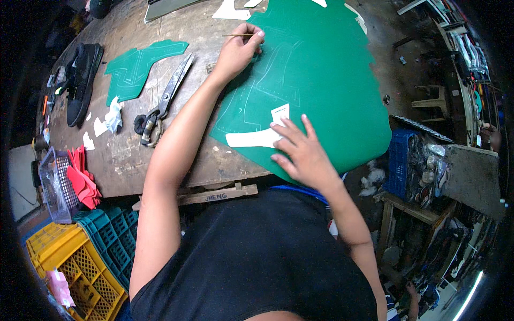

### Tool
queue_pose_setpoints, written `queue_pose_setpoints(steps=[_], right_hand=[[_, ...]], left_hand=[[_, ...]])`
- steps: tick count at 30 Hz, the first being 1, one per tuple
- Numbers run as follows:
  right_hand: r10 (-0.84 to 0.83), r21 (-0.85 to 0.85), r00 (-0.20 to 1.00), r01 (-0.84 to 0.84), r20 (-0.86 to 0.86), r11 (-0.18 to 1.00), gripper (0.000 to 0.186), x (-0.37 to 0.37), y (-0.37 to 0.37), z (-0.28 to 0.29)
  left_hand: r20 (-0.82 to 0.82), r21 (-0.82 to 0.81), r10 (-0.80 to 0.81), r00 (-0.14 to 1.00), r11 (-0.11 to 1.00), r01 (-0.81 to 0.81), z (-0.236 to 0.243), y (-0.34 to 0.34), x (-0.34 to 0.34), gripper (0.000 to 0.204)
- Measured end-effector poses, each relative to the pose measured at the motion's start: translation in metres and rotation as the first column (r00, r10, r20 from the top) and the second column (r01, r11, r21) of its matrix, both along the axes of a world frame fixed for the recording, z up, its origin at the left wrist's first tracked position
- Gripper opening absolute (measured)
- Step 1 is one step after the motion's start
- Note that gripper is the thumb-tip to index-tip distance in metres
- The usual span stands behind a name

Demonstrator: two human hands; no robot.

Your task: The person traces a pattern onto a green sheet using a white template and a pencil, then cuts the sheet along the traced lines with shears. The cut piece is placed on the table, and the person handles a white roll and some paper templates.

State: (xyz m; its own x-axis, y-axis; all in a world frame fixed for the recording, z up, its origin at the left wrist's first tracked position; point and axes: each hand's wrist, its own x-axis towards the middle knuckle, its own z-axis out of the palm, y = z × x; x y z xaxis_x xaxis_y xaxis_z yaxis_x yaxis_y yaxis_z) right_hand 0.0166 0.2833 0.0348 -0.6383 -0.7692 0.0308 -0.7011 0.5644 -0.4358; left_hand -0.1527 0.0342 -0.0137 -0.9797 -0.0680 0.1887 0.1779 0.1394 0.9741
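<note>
The left hand (239,52) pinched a thin stick (231,35) in its grip, while the grip of the right hand (304,155) lay spread over the white pattern (249,139) on the green sheet (337,80) across the tabletop (126,168), where uneven pressure could have let the pattern slide.

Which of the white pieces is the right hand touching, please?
The white branched piece near the lower edge of the large green sheet: the right hand rests on it, while the other white pieces lie apart from that hand.
</note>
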Motion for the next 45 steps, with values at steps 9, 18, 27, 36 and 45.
queue_pose_setpoints(steps=[9,18,27,36,45], right_hand=[[-0.302,0.031,0.947,0.307,-0.111,0.951,0.045,0.019,-0.026,-0.007],[-0.298,-0.098,0.948,0.288,-0.112,0.953,0.048,-0.005,-0.017,0.015],[-0.335,0.051,0.917,0.353,-0.215,0.934,0.057,0.025,-0.036,-0.019],[-0.455,-0.233,0.879,0.417,-0.14,0.878,0.055,0.03,-0.03,-0.026],[-0.435,-0.108,0.887,0.422,-0.153,0.9,0.056,0.028,-0.035,-0.021]], left_hand=[[-0.03,0.008,-0.022,0.999,1.0,0.022,-0.004,0.001,-0.005,0.029],[-0.031,-0.058,-0.027,0.999,0.998,0.025,0.004,0.002,-0.001,0.029],[-0.018,-0.078,-0.04,0.999,0.996,0.038,0.006,0.001,0.001,0.032],[-0.038,-0.038,-0.036,0.999,0.999,0.035,-0.005,0.001,-0.006,0.03],[0.108,0.006,0.026,0.994,1.0,-0.027,-0.016,-0.001,-0.012,0.021]])
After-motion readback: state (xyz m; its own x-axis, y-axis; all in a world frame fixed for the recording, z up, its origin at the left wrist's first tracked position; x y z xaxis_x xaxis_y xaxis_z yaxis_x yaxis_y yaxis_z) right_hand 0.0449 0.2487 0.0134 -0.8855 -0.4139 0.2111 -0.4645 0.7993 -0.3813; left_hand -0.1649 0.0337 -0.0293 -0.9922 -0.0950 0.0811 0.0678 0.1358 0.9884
